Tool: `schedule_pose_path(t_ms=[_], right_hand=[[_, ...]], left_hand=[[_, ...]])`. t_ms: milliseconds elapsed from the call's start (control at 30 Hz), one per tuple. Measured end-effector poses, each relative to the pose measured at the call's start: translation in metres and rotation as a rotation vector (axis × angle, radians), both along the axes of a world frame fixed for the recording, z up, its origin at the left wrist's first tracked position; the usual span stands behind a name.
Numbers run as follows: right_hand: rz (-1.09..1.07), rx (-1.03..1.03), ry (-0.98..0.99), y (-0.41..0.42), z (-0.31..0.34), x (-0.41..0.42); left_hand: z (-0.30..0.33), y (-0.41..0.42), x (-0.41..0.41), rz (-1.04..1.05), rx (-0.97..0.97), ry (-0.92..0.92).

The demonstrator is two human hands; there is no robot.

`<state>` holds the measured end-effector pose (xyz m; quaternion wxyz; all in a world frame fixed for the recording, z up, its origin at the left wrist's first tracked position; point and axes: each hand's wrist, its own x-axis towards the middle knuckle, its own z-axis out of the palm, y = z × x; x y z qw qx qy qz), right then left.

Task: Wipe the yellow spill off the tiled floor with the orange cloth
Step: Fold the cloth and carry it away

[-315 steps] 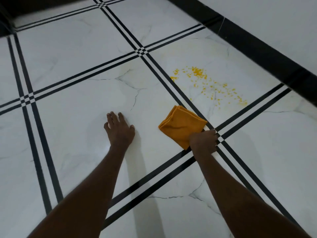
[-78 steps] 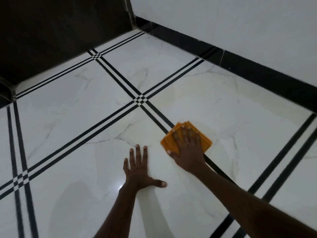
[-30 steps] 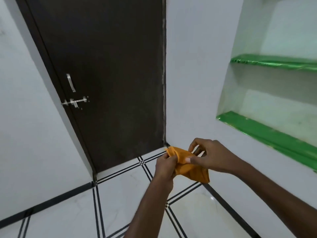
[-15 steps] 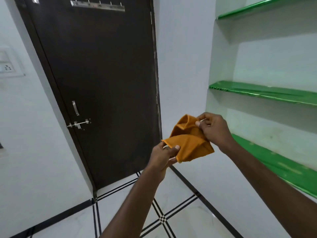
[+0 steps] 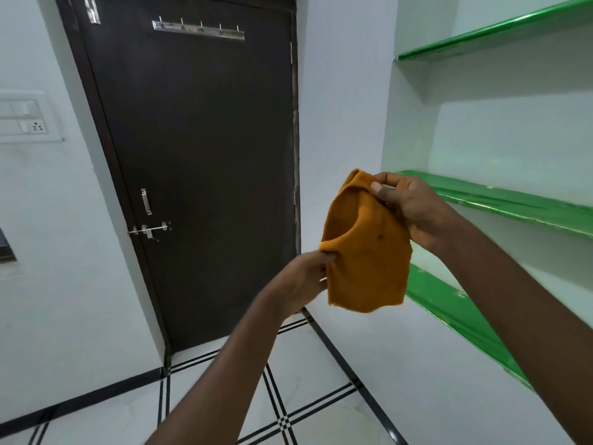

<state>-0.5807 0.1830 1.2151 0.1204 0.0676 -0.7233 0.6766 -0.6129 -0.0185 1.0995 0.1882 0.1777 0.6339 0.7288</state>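
The orange cloth (image 5: 365, 252) hangs in the air at chest height, held between both hands. My right hand (image 5: 407, 210) pinches its upper corner. My left hand (image 5: 308, 277) grips the cloth's lower left edge. The cloth is partly unfolded and droops below the hands. Only a strip of the white tiled floor (image 5: 314, 380) with black lines shows at the bottom. No yellow spill is visible on that strip.
A dark brown door (image 5: 199, 155) with a metal latch and a hook rail stands shut ahead. Green shelves (image 5: 500, 200) sit in a wall recess at the right. A switch panel (image 5: 25, 120) is on the left wall.
Since the wiping on the floor, both hands lifted the cloth and the view rose to the door. In the last half second the cloth opened further and hangs taller between the hands.
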Motion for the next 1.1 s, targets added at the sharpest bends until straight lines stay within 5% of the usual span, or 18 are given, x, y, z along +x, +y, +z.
schedule_pose_path(t_ms=[200, 467, 633, 700, 800, 933, 1100], right_hand=[[-0.243, 0.045, -0.179, 0.026, -0.009, -0.015], [-0.356, 0.111, -0.26, 0.031, -0.023, -0.046], [-0.628, 0.541, 0.014, 0.014, -0.017, -0.037], [-0.567, 0.555, 0.156, -0.002, -0.015, -0.024], [-0.344, 0.558, 0.129, -0.033, -0.013, -0.02], [-0.441, 0.647, 0.202, -0.052, -0.004, -0.034], [-0.516, 1.008, 0.274, -0.069, 0.023, -0.039]], left_hand=[[0.006, 0.018, 0.009, -0.051, 0.189, -0.13], [0.039, 0.02, -0.003, 0.071, 0.04, -0.057], [0.065, 0.01, -0.017, 0.16, 0.109, -0.061], [0.072, 0.007, -0.019, 0.181, 0.19, -0.083], [0.084, 0.002, -0.02, 0.161, 0.306, -0.117], [0.099, -0.003, -0.02, 0.081, 0.411, -0.1], [0.111, -0.009, -0.028, -0.016, 0.479, -0.095]])
